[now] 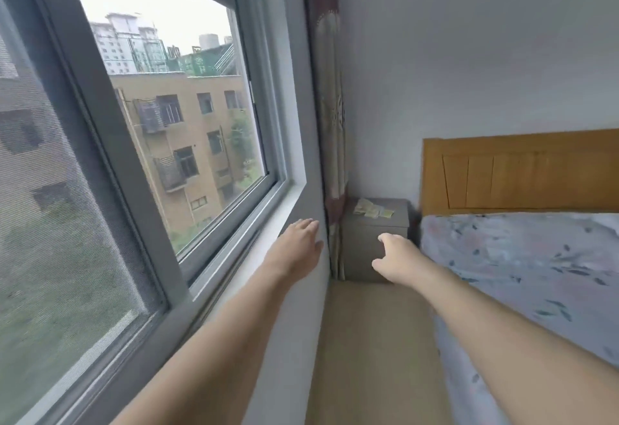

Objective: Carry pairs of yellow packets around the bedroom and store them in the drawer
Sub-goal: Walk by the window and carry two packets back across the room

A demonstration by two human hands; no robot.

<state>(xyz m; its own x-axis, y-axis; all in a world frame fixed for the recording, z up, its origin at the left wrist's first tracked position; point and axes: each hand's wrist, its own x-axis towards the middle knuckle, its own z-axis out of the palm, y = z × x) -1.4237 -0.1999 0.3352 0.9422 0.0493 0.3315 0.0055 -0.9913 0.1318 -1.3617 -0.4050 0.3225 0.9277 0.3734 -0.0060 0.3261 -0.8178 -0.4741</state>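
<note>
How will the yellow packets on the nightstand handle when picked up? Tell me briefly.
The yellow packets look thin and flat, so probably light and somewhat floppy. They lie overlapping on the nightstand, so one may drag its neighbour along. Too blurred to judge slipperiness.

- Window with grey frame filling the left side, showing brick apartment blocks outside.
- Patterned curtain hanging in the corner beside the window.
- Bed in floral sheet lying on the right, wooden headboard standing against the white wall.
- Beige floor running between bed and window wall.
</note>
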